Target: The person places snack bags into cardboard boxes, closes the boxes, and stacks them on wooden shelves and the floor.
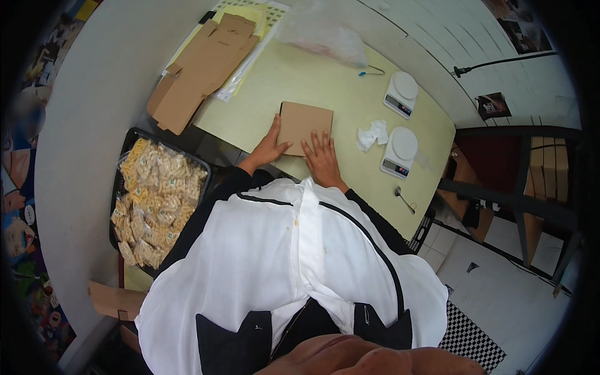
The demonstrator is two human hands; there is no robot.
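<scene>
A closed, flat brown cardboard box (305,119) rests on the pale yellow-green table (250,119) right before me. Around its near left corner goes my left hand (270,147), fingers along the left side and thumb by the near edge. My right hand (323,161) lies with spread fingers on the box's top, close to its near right corner, and grips nothing. Black sleeves cover both forearms.
Flattened cardboard boxes (203,69) lie at the back left over papers. A black crate (205,164) of bagged snacks stands left. To the right are two white kitchen scales (400,145), crumpled white tissue (373,135) and a spoon (405,200). Behind sits a clear plastic bag (322,34).
</scene>
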